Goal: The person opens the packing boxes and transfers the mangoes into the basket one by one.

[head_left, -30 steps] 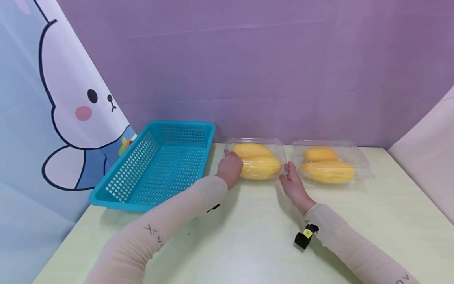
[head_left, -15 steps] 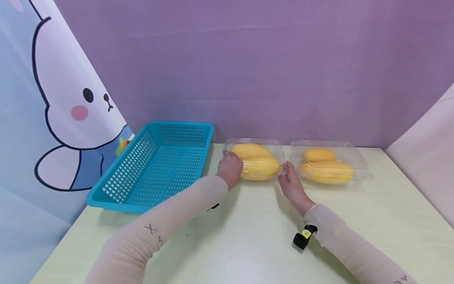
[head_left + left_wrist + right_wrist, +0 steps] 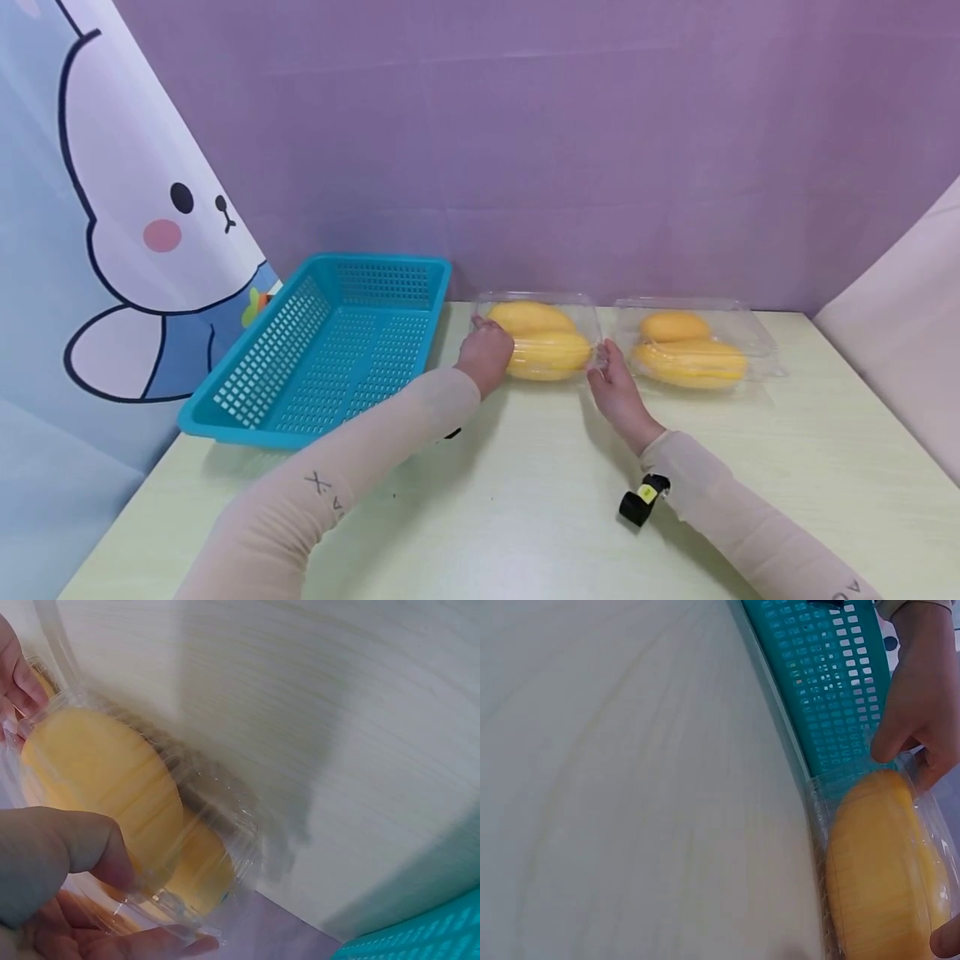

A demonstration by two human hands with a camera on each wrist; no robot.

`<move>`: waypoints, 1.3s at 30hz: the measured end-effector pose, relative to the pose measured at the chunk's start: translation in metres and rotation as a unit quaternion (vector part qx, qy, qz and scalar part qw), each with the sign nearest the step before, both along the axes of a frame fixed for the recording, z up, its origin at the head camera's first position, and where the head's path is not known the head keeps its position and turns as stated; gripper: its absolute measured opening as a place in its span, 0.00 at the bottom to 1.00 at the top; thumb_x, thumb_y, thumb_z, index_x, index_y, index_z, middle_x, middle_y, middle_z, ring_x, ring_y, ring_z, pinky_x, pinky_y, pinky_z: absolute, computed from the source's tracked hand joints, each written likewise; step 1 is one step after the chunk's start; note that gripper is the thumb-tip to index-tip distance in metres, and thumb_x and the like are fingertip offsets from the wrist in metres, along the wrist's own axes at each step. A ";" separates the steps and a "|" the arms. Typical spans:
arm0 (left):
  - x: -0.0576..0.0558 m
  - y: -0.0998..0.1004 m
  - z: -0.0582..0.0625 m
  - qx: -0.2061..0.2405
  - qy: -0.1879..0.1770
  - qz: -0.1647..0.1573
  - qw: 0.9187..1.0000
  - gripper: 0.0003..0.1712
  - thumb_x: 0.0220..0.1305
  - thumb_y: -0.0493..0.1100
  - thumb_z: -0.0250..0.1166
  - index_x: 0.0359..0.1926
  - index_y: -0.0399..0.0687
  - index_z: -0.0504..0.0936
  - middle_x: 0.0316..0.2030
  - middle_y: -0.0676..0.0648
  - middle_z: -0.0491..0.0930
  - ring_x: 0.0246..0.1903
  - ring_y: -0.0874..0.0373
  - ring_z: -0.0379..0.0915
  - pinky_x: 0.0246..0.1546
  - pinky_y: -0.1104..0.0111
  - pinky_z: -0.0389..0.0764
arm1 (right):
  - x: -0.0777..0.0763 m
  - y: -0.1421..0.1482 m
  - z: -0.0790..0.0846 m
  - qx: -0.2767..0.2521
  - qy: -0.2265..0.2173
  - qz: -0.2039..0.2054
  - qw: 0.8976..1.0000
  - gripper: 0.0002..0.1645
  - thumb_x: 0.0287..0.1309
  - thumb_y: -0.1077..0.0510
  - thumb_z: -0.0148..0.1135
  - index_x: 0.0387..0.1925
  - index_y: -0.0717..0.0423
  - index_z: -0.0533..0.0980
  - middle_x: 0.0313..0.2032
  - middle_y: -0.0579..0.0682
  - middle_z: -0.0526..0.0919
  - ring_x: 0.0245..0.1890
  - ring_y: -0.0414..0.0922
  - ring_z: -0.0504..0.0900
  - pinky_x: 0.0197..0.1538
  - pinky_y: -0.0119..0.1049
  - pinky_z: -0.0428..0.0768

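A clear plastic clamshell box (image 3: 588, 312) holding two yellow mangoes (image 3: 551, 354) stands at the back of the table, right of the basket. My left hand (image 3: 486, 357) pinches its left side; in the left wrist view the thumb (image 3: 97, 844) is on top and the fingers are beneath the plastic. At the right side, my right hand (image 3: 621, 396) grips the edge near the front corner. Only a fingertip of the right hand (image 3: 946, 939) shows in the right wrist view. A second clear box (image 3: 738, 321) with two mangoes (image 3: 690, 362) sits just right of the right hand.
A blue-green perforated plastic basket (image 3: 431, 333) stands at the left of the pale table (image 3: 525, 500), with the left forearm passing in front of its near right part. Behind the boxes hangs a purple cloth (image 3: 525, 167). A rabbit-print cloth (image 3: 142, 275) borders the left side.
The head view has turned slightly, so the scene sits a little further left. Both hands keep their hold on the box, which shows no clear movement on the table.
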State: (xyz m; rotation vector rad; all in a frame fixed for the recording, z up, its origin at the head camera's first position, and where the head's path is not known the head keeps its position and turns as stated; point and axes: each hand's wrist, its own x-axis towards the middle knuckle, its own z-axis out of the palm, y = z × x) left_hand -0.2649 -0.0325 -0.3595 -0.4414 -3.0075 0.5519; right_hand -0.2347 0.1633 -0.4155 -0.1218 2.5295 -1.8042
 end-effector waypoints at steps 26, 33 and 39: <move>-0.001 0.001 0.004 -0.012 -0.042 0.005 0.999 0.22 0.69 0.32 0.49 0.62 0.27 0.65 0.60 0.28 0.66 0.47 0.47 0.79 0.40 0.63 0.82 | -0.001 0.001 0.001 0.021 0.004 0.012 1.000 0.38 0.70 0.63 0.39 0.71 0.68 0.33 0.71 0.67 0.42 0.70 0.61 0.47 0.69 0.50 0.54; 0.000 0.000 0.006 -0.024 -0.040 -0.004 0.999 0.21 0.69 0.32 0.50 0.61 0.29 0.68 0.60 0.30 0.68 0.52 0.44 0.75 0.40 0.62 0.82 | -0.001 0.001 0.002 0.024 -0.001 0.019 1.000 0.38 0.71 0.62 0.38 0.71 0.67 0.32 0.71 0.67 0.42 0.70 0.62 0.46 0.69 0.52 0.53; 0.001 0.001 0.014 -0.020 -0.018 -0.034 0.999 0.17 0.67 0.32 0.52 0.53 0.37 0.79 0.55 0.35 0.75 0.56 0.42 0.71 0.37 0.63 0.83 | -0.001 0.002 0.002 0.021 -0.004 0.020 1.000 0.39 0.71 0.60 0.39 0.71 0.67 0.31 0.71 0.66 0.40 0.70 0.62 0.45 0.69 0.52 0.53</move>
